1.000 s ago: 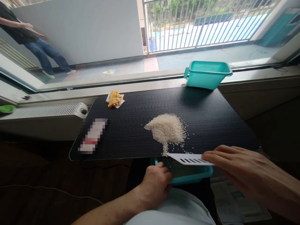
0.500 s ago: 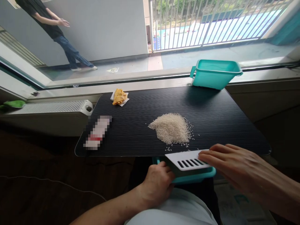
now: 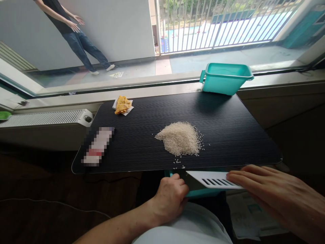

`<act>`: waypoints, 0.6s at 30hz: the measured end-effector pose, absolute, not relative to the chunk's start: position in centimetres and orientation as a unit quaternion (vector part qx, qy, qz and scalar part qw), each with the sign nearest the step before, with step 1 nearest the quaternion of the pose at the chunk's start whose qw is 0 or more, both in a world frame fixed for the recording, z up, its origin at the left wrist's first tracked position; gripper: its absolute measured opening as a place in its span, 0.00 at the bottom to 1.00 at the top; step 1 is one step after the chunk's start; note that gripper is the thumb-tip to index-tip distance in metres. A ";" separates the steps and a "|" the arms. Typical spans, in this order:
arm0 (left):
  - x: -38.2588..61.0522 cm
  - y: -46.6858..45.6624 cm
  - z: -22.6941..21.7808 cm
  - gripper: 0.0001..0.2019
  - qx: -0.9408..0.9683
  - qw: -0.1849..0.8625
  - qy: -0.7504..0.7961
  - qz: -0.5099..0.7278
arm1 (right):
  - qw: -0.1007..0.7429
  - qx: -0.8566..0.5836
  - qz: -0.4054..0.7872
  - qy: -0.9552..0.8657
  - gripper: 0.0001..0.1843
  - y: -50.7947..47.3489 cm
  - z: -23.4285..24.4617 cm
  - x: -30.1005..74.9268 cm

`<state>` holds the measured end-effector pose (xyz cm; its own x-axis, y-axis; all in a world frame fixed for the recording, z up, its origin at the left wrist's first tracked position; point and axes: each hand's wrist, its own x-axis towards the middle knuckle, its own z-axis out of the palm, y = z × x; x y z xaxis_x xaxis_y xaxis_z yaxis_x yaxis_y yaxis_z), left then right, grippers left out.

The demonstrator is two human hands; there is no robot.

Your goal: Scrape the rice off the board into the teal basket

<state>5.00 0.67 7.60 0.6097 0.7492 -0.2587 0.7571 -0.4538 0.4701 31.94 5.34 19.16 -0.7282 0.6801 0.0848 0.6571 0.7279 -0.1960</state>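
A heap of white rice (image 3: 179, 138) lies in the middle of a black table (image 3: 142, 135), with a few loose grains near the front edge. My right hand (image 3: 266, 191) grips a white slotted plastic scraper (image 3: 212, 179), held flat just off the table's front edge. Below the edge sits a teal container (image 3: 200, 192), mostly hidden. My left hand (image 3: 169, 196) is closed on that container's left rim, above my lap.
A second teal bin (image 3: 224, 78) stands on the window ledge at the table's back right. An orange cloth (image 3: 123, 105) lies at the back left, a blurred white-and-red packet (image 3: 98, 145) at the front left. A radiator (image 3: 45, 117) is left; a person stands outside.
The scraper has drawn back off the table edge, and the thin trail of rice it was pulling is gone from the edge. The left hand has stayed on the container.
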 end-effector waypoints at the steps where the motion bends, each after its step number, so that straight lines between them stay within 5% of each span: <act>1: 5.0 0.7 7.6 0.03 0.853 0.280 0.441 -0.007 | 0.078 -0.356 0.080 -0.928 0.24 5.4 19.2 32.0; 12: 5.2 0.9 8.0 0.03 0.847 0.298 0.439 -0.026 | 0.089 -0.354 0.099 -0.926 0.20 7.5 19.4 33.0; 18: 5.4 1.0 8.1 0.05 0.849 0.290 0.442 -0.018 | -0.003 -0.485 0.012 -0.874 0.21 15.0 19.3 33.8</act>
